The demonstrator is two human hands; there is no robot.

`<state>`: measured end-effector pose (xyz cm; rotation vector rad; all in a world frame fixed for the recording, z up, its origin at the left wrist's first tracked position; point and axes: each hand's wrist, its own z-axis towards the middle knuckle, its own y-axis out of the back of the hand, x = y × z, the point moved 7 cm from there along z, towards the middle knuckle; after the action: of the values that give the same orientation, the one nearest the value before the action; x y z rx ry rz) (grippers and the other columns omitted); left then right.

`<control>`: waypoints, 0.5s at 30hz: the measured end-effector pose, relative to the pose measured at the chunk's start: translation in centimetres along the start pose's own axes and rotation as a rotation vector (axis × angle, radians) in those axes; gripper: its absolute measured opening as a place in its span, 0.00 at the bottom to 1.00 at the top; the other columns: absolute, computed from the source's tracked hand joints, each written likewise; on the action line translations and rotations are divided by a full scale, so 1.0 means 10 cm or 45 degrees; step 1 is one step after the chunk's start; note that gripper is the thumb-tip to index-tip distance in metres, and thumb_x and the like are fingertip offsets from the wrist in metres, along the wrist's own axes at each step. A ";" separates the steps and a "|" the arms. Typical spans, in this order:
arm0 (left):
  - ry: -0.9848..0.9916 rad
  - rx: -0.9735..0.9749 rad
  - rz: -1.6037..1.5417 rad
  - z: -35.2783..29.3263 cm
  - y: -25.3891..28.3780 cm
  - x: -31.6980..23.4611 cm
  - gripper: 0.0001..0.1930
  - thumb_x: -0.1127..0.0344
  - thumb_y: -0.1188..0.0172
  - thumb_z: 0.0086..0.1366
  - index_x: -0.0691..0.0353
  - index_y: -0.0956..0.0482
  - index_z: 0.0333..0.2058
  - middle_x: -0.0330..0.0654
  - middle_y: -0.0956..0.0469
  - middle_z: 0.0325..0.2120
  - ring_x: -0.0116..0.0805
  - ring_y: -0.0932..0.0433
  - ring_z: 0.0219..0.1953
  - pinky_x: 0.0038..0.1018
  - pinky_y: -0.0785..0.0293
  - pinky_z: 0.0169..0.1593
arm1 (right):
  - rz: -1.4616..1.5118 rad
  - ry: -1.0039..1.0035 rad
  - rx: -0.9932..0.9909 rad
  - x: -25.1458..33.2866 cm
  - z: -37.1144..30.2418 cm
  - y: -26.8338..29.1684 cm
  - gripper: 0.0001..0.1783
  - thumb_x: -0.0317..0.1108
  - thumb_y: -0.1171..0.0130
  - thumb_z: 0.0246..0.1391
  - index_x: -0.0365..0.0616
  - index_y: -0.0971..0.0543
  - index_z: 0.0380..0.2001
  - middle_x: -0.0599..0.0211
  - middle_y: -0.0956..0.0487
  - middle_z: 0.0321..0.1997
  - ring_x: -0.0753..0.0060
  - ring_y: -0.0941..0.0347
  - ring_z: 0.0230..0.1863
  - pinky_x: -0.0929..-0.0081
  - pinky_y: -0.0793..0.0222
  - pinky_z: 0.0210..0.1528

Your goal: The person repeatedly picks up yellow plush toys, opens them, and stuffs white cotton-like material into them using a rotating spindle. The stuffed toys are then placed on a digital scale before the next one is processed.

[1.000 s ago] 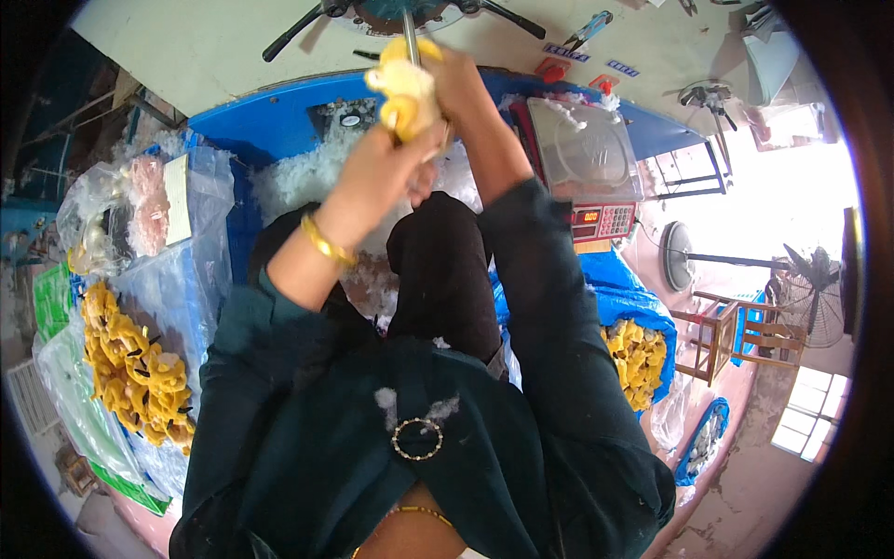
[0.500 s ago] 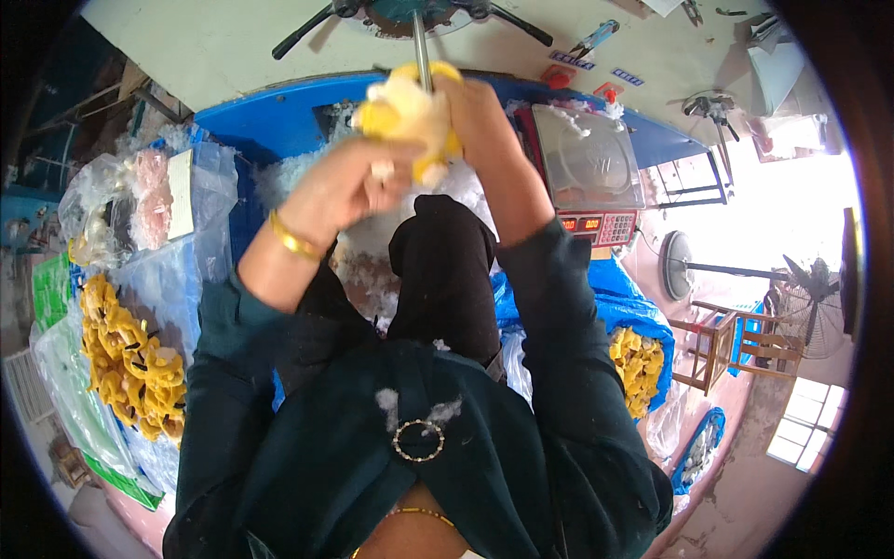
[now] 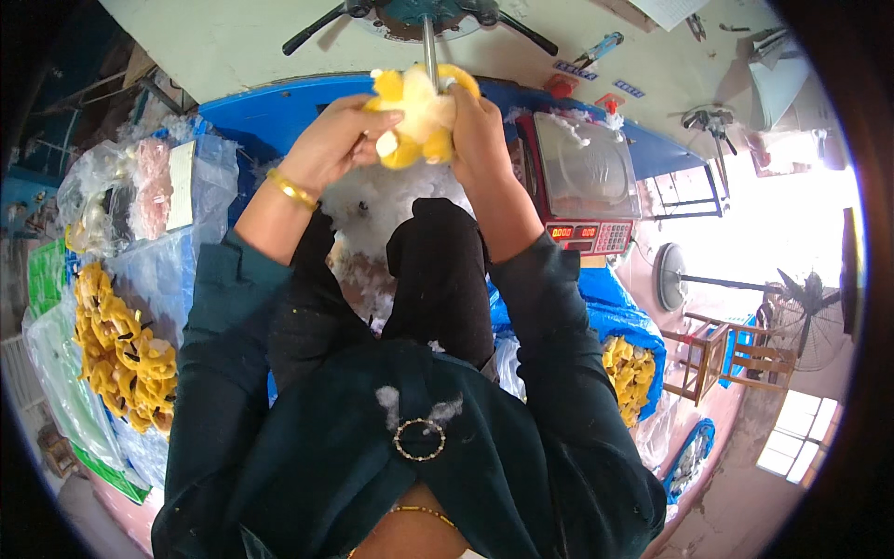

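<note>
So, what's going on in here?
A person has both bare hands at a small yellow-and-cream plush toy: the right hand grips one side, the left hand touches the other. A metal tube meets the toy, its tip out of sight. White fluff lies below. More yellow plush pieces lie in a pile on the left and in a blue sack on the right, below a digital scale.

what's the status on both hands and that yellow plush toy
Right hand gripping yellow plush toy, left hand touching its left side. Toy at visible lower end of metal tube. Loose white stuffing below, not blocking.
</note>
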<state>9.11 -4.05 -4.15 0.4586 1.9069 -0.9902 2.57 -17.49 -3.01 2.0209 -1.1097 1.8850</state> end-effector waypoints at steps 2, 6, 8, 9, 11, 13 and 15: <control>-0.206 -0.182 0.234 0.21 0.04 -0.10 0.10 0.69 0.41 0.62 0.64 0.27 0.41 0.31 0.29 0.23 0.14 0.39 0.16 0.13 0.46 0.17 | -0.188 0.140 -0.106 0.01 0.26 0.01 0.15 0.34 0.53 0.57 0.30 0.25 0.36 0.57 0.22 0.32 0.69 0.23 0.32 0.72 0.27 0.32; -0.204 -0.108 0.133 0.24 0.03 -0.05 0.07 0.67 0.42 0.64 0.63 0.25 0.38 0.31 0.27 0.23 0.14 0.36 0.18 0.13 0.46 0.17 | -0.224 0.205 -0.144 -0.10 0.40 0.05 0.16 0.35 0.53 0.58 0.30 0.26 0.38 0.57 0.22 0.34 0.71 0.24 0.31 0.73 0.27 0.32; -0.104 0.053 0.169 0.13 0.11 0.06 0.11 0.65 0.42 0.64 0.64 0.26 0.41 0.35 0.24 0.27 0.17 0.29 0.22 0.14 0.38 0.18 | -0.010 0.150 -0.092 -0.02 0.12 -0.04 0.15 0.35 0.53 0.59 0.31 0.27 0.38 0.57 0.22 0.34 0.72 0.24 0.31 0.73 0.27 0.31; -0.046 0.144 0.183 0.06 0.08 0.13 0.13 0.64 0.42 0.65 0.65 0.27 0.43 0.36 0.23 0.29 0.19 0.26 0.24 0.14 0.33 0.19 | -0.111 0.117 -0.071 0.02 0.03 0.00 0.16 0.36 0.53 0.60 0.31 0.27 0.40 0.57 0.22 0.35 0.70 0.22 0.32 0.72 0.25 0.33; 0.048 0.097 0.213 -0.17 -0.16 0.20 0.18 0.61 0.43 0.65 0.66 0.30 0.48 0.42 0.23 0.35 0.27 0.21 0.31 0.20 0.23 0.25 | -0.094 -0.022 -0.015 0.02 -0.08 0.00 0.18 0.37 0.52 0.61 0.31 0.27 0.44 0.56 0.21 0.37 0.66 0.21 0.34 0.71 0.23 0.35; 0.108 0.240 0.069 -0.25 -0.37 0.20 0.26 0.56 0.44 0.66 0.68 0.37 0.55 0.50 0.25 0.45 0.43 0.20 0.44 0.36 0.16 0.37 | -0.061 -0.147 0.133 0.03 -0.04 -0.03 0.18 0.37 0.51 0.60 0.32 0.26 0.45 0.55 0.20 0.38 0.62 0.20 0.37 0.68 0.22 0.38; 0.233 0.187 -0.339 -0.06 -0.42 0.19 0.26 0.56 0.45 0.66 0.68 0.37 0.55 0.51 0.24 0.44 0.44 0.20 0.43 0.36 0.16 0.36 | 0.009 -0.209 0.215 -0.11 0.46 -0.06 0.18 0.37 0.50 0.59 0.33 0.25 0.44 0.56 0.20 0.36 0.62 0.20 0.36 0.67 0.22 0.38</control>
<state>5.04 -6.32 -3.72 0.3968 2.1056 -1.3069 6.71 -19.29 -4.65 2.3026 -1.0261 1.9038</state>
